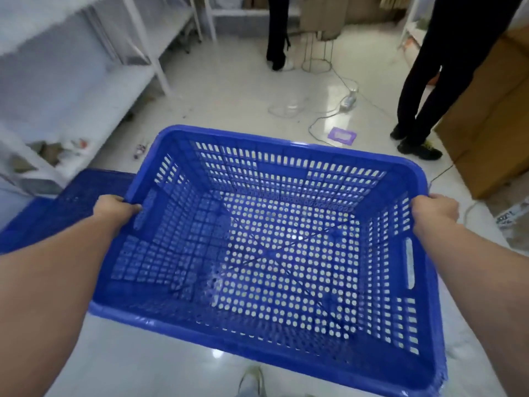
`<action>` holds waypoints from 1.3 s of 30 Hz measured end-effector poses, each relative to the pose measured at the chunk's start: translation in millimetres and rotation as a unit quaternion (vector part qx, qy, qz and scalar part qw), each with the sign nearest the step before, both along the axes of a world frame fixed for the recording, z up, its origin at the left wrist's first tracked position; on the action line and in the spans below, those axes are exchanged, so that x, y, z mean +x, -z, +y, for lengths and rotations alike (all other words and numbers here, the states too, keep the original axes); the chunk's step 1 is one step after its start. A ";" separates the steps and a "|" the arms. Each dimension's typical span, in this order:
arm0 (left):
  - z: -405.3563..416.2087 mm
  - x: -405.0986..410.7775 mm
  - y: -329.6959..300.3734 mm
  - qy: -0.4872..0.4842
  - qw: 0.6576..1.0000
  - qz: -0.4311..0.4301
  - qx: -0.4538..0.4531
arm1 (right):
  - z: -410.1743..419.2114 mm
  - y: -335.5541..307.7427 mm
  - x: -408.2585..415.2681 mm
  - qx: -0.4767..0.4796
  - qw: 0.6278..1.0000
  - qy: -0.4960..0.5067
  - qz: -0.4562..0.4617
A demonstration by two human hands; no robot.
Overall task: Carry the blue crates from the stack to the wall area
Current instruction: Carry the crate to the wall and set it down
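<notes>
**Blue crate held by both rims above the floor**

The left hand (116, 209) grasps the left rim of the blue crate (274, 245), fingers curled over its edge; the right hand (433, 209) grips the right rim likewise. The perforated crate fills the centre of the frame, held off the white floor (229, 90). A second blue crate (71, 202) lies at mid-left. White shelving (86, 67) stands upper left; two people's dark-trousered legs (423, 90) stand at the top and upper right, by cardboard boxes (492, 116).

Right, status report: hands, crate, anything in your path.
Left hand and right hand grip the rim of the blue perforated plastic crate, empty, held up. White power strip with trailing cable and two standing people ahead.
</notes>
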State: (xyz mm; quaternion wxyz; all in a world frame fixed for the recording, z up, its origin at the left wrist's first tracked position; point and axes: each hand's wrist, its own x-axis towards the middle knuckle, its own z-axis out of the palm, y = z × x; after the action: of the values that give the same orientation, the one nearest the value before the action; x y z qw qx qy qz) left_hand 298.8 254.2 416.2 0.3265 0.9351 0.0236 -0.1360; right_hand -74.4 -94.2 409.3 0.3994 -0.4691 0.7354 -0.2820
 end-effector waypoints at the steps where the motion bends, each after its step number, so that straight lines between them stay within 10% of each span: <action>1: 19.1 -3.7 -11.8 -0.015 1.000 -0.002 -0.002 | 5.7 -18.6 8.1 0.005 1.000 -0.019 -0.007; 16: 345.1 -71.7 -116.9 -0.318 0.934 -0.004 -0.162 | 167.1 -175.0 217.1 -0.026 0.940 -0.336 -0.058; 30: 679.4 -36.8 -113.8 -0.510 0.852 -0.026 -0.116 | 493.7 -155.0 474.7 -0.015 0.839 -0.543 -0.038; 39: 751.2 18.0 -110.4 -0.592 0.796 -0.038 -0.120 | 619.9 -143.2 601.7 -0.018 0.801 -0.593 -0.080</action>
State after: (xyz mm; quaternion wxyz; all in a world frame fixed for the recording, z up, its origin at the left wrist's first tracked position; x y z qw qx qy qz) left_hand 316.7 1005.4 526.6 0.4540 0.6965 0.5433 0.1171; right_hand 527.3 525.7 552.5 0.5371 -0.7968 0.2740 -0.0400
